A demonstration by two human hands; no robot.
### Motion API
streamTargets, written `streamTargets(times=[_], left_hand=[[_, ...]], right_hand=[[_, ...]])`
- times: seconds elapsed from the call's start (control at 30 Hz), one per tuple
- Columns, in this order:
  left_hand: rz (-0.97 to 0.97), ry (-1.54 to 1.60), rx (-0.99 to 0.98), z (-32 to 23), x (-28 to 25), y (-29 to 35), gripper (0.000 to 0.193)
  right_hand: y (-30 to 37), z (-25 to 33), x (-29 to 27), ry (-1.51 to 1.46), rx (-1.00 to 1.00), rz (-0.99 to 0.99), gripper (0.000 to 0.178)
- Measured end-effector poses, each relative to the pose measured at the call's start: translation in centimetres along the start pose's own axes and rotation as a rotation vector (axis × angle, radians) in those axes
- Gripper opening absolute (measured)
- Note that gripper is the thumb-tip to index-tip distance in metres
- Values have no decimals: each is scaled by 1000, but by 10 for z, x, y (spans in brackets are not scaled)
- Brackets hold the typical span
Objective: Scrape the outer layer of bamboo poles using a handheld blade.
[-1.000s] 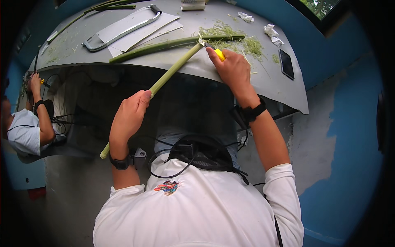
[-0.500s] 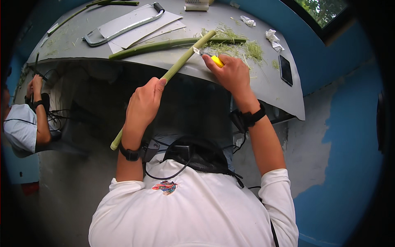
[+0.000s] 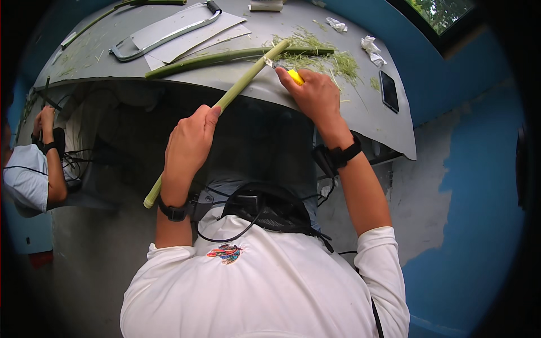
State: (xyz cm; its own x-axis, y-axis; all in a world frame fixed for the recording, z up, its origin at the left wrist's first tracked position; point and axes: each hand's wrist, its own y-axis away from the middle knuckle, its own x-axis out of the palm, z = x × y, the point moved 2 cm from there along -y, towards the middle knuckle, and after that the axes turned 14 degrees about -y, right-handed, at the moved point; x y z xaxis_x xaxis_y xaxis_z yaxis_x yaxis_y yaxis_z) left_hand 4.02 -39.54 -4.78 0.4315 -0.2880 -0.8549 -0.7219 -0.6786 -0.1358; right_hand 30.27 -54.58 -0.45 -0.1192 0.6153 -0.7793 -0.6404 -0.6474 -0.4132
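Note:
A pale green bamboo pole (image 3: 243, 81) slants from near my left forearm up to the table's front edge. My left hand (image 3: 189, 138) is closed round its lower half. In my right hand (image 3: 315, 96) is a utility knife (image 3: 295, 77) with a yellow handle, and its blade lies against the pole near the upper end. Behind that end, a darker green bamboo pole (image 3: 197, 66) rests across the table, with a heap of green shavings (image 3: 344, 65) around its right end.
On the grey table (image 3: 121, 69) a hacksaw (image 3: 169, 40) lies over white sheets (image 3: 228, 23). A phone (image 3: 389, 91) and crumpled tissues (image 3: 372, 49) lie at the right. Another bamboo length (image 3: 107, 14) is at the far left. At left sits another person (image 3: 34, 169), hands raised.
Both my hands, with the pole and knife, have shifted slightly left. The blade stays near the pole's upper end. The table also appears slightly further left and higher in the picture.

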Motion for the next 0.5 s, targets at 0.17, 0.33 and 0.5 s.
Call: streamTargets(times=[0.17,0.33,0.5], left_hand=[[28,-8,-5,3,-9,11,59],[35,-25,-31,16,-22,34,60],[51,2,-33,17,-26,38,61]], right_hand=[[0,-8,0,-10,-4,-35,78],[-1,-4,1,-43,17,-61,80],[3,-9,0,-27,21,-74,80]])
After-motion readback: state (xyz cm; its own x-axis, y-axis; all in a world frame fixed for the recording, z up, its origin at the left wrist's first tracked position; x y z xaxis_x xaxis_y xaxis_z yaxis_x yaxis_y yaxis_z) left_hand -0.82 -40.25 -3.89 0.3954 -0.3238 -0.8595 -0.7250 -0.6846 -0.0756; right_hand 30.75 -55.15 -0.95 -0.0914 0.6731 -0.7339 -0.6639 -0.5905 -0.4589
